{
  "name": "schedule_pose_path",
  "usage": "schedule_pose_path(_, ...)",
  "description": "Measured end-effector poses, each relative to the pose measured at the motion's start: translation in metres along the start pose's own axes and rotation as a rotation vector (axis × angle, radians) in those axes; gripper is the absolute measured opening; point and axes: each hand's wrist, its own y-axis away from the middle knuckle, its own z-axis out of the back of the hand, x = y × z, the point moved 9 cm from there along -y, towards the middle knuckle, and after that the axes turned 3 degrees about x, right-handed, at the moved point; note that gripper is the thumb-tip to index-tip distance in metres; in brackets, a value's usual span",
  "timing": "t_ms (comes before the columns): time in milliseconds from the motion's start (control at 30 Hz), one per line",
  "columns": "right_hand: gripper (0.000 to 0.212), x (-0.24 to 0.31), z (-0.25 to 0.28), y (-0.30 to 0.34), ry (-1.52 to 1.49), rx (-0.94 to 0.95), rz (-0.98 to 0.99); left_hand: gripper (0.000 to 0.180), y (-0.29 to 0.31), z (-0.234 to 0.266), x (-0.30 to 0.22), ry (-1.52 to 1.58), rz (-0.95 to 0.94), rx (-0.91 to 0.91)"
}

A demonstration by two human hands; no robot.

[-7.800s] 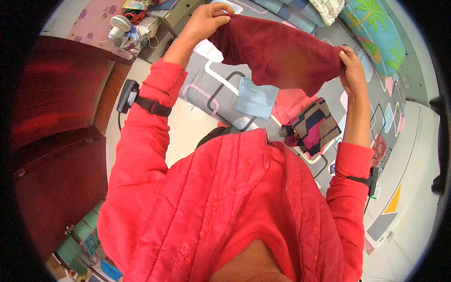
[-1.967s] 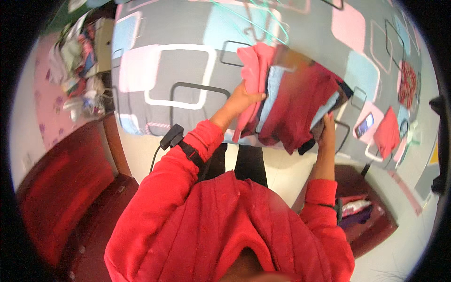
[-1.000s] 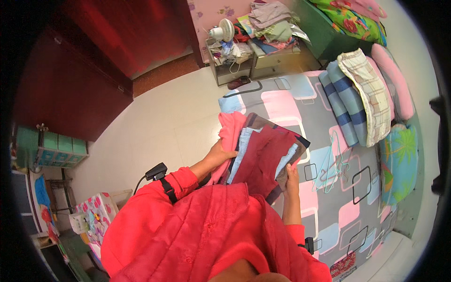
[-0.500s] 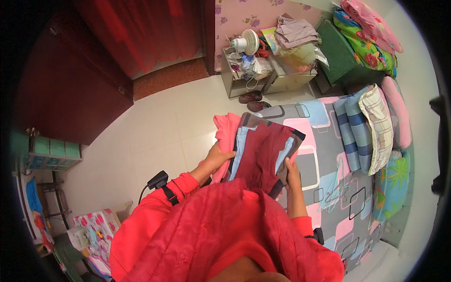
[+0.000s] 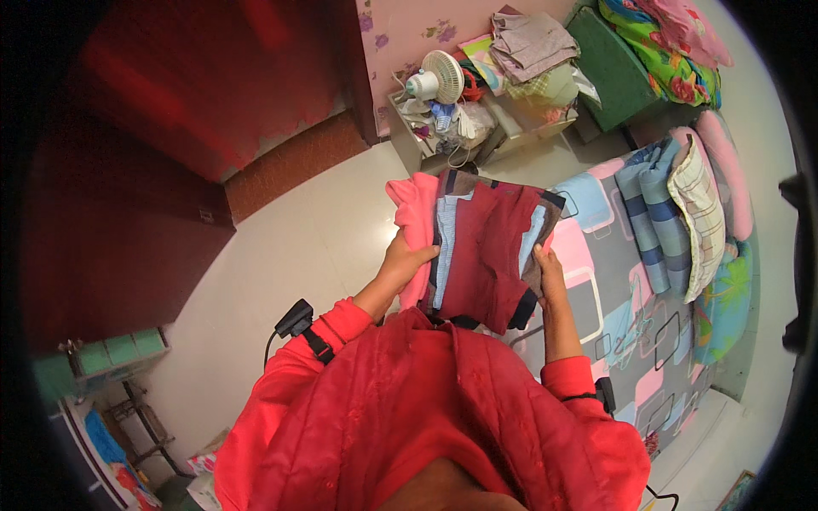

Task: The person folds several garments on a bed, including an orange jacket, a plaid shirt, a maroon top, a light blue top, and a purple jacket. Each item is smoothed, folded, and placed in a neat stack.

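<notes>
The pile of clothes [image 5: 487, 243] is held in the air in front of the red jacket [image 5: 328, 409], partly above the edge of the bed [image 5: 586, 300]. The left hand [image 5: 399, 264] is closed on its left side, where the pink cloth [image 5: 416, 209] lies, and the right hand [image 5: 550, 271] is closed on its right side; the two hands are well apart, with the pile between them. The clothes look soft and rather light, I think, not fragile and not very slippery, but without stiffness, so the middle may sag and the loose lower edge of the maroon cloth [image 5: 477, 264] may slide. A good hold seems to be at both sides, with support from below. The bed has a grey patterned cover, and at its far side are a folded blue blanket [image 5: 665, 217] and a pale checked pillow [image 5: 700, 221]. Beyond the shiny floor [image 5: 290, 255], a small fan [image 5: 436, 78] is near the wall.
</notes>
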Motion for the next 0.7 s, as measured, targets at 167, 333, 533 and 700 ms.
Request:
schedule_pose_path(167, 0.048, 0.030, -0.008, -0.084, -0.007, 0.014, 0.064, 0.057, -0.085, -0.002, -0.033, -0.074, -0.050, -0.010)
schedule_pose_path(333, 0.048, 0.078, -0.003, -0.178, -0.038, 0.051, 0.117, 0.052, -0.173, -0.021, -0.053, -0.010, 0.014, 0.000)
schedule_pose_path(533, 0.051, 0.151, 0.018, -0.242, 0.084, 0.002, 0.177, 0.051, -0.256, -0.057, -0.074, 0.067, 0.016, 0.042)
schedule_pose_path(700, 0.053, 0.204, 0.039, -0.278, 0.053, -0.033, 0.179, 0.054, -0.315, -0.095, -0.092, 0.130, -0.011, 0.095)
